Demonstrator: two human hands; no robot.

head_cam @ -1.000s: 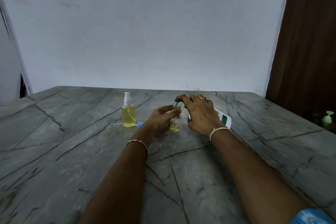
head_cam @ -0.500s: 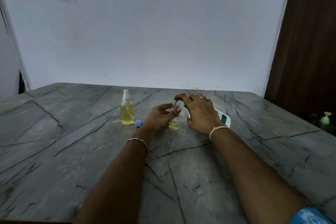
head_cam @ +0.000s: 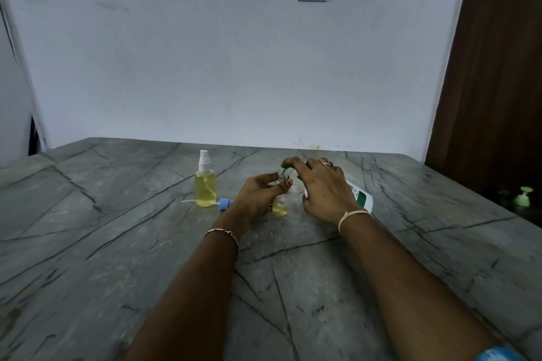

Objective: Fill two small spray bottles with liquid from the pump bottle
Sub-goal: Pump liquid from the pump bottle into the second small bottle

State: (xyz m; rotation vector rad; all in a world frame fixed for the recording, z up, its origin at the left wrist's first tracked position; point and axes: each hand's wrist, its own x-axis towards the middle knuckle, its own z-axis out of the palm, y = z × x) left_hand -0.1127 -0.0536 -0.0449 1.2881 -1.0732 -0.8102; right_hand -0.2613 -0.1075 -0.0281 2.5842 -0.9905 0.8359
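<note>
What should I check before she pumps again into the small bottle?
1. Small bottle upright on the table: ok.
2. Left hand steadying it: ok.
3. Right hand on the pump bottle: ok.
4. Green nozzle over the bottle's mouth: cannot tell, fingers hide it.
5. Room left in it: ok, liquid sits low.
6. Blue sprayer cap at hand: ok, lying beside the full bottle.
</note>
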